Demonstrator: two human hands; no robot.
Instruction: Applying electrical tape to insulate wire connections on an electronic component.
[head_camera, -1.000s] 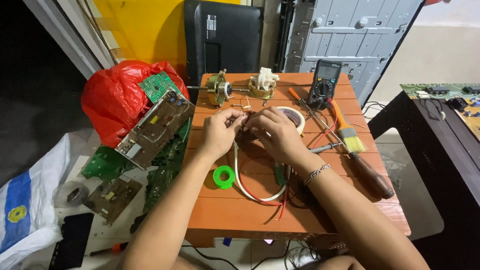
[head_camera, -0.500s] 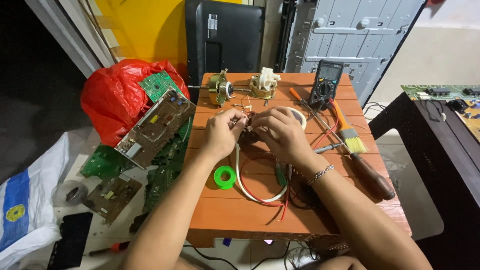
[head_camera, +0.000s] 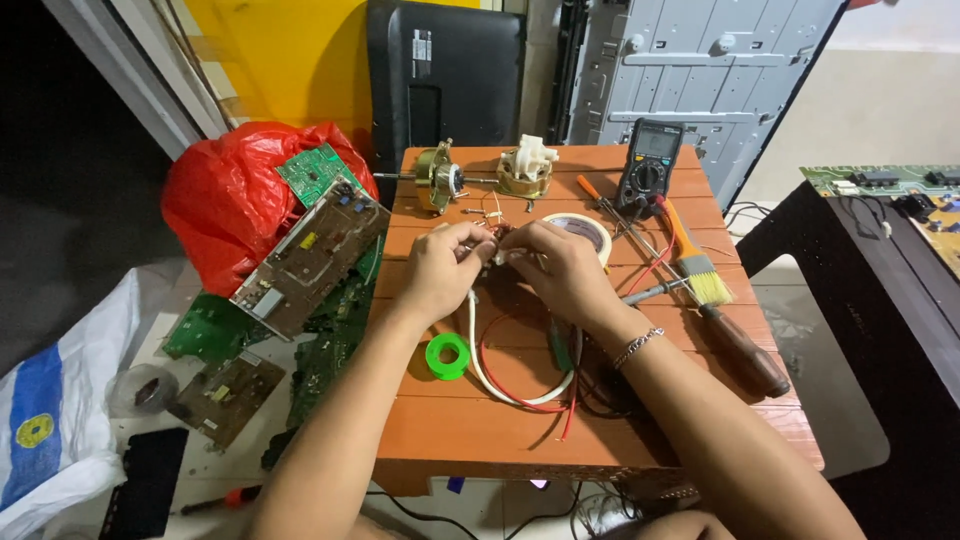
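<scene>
A black flat panel (head_camera: 445, 75) and a grey metal back plate (head_camera: 700, 70) lean against the wall behind the orange slatted worktop (head_camera: 500, 430). To its left a red plastic bag (head_camera: 215, 200) sits on the floor with green circuit boards (head_camera: 310, 255) stacked against it.

On the far edge of the worktop stand a small electric motor (head_camera: 437, 177) with its shaft pointing left and a second motor part with a white top (head_camera: 526, 168). A black multimeter (head_camera: 648, 171) lies to the right of them, and a paintbrush with yellow bristles (head_camera: 715, 290) and a dark wooden handle runs down the right side. A roll of pale tape (head_camera: 590, 232) lies just behind the right hand.

Both hands meet over the middle of the worktop. The left hand (head_camera: 440, 270) and the right hand (head_camera: 560, 275) have their fingers closed, pinching the ends of thin wires (head_camera: 497, 245) between the fingertips of both hands. From there a white cable (head_camera: 480, 360) drops toward the person and curves in a loop, with red wires (head_camera: 520, 395) beside it. A metal bracelet (head_camera: 637, 345) circles the right wrist. A small green tape roll (head_camera: 447, 355) lies flat on the worktop, just beside the left forearm and near the white cable's loop.
</scene>
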